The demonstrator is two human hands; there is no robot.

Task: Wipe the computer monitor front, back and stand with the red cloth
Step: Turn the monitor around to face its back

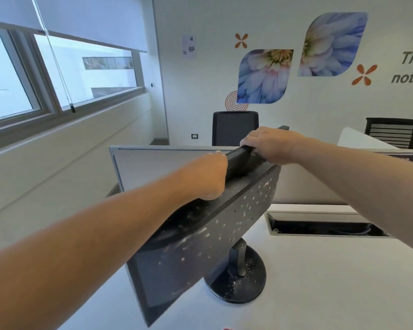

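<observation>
Head: both hands [206,177] [270,145] atop speckled monitor [236,222]

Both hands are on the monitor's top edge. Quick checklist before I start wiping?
1. Left hand grips the monitor by its top edge: ok.
2. Right hand grips the same edge: ok.
3. Stand base flat on the desk: ok.
4. Cloth in hand: not ok; neither hand holds it, and only a red sliver shows at the frame's bottom edge.
5. Monitor's back clean: not ok; white specks cover it.
6. Screen side clean: cannot tell; it is seen at a steep angle.
</observation>
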